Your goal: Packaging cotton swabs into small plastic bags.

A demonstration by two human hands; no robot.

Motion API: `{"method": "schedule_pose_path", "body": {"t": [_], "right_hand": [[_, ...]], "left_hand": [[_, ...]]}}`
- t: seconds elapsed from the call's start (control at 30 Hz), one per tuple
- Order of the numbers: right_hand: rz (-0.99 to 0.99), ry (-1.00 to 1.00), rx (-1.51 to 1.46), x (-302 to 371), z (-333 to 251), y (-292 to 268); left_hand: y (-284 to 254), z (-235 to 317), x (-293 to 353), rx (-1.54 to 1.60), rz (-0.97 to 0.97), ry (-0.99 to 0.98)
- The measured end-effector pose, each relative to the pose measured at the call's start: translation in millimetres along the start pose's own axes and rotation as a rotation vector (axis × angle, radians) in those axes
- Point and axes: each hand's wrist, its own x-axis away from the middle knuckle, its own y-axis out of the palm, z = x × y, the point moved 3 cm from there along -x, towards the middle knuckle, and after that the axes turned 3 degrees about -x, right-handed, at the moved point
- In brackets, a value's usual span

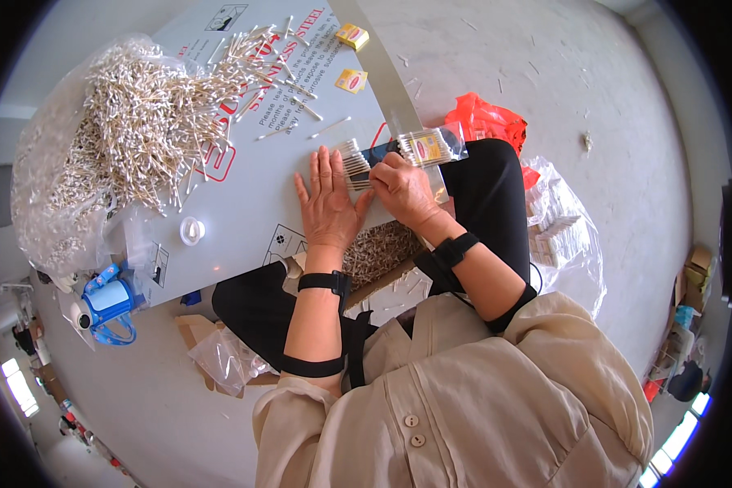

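Note:
My left hand [329, 200] lies flat on the table with its fingers stretched out, beside a neat row of cotton swabs [353, 159]. Just right of that row, the fingers of my right hand [402, 192] are bent and pressed together; what they pinch, if anything, is hidden. Close above the right hand, at the table's edge, lies a clear plastic bag [457, 140] of cotton swabs with a yellow card [423, 149]. A dark strip shows between the row and this pack. One loose cotton swab [330, 127] rests farther up the table.
A big plastic bag spills a heap of cotton swabs [138, 122] over the table's left side. Two yellow cards [351, 80] lie near the far edge. Nearby are a small white round container [192, 231], a blue bottle [108, 301], a red bag [486, 119] and a clear bag of white packs [557, 224].

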Motion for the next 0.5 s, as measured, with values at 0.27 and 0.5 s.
{"method": "schedule_pose_path", "body": {"t": [0.27, 0.5], "right_hand": [[0.104, 0.013, -0.052, -3.7, -3.7, -1.2], [0.062, 0.039, 0.006, -4.0, -2.5, 1.3]], "left_hand": [[0.2, 0.3, 0.3, -0.002, 0.003, 0.002], [-0.1, 0.1, 0.3, -0.005, -0.001, 0.001]]}}
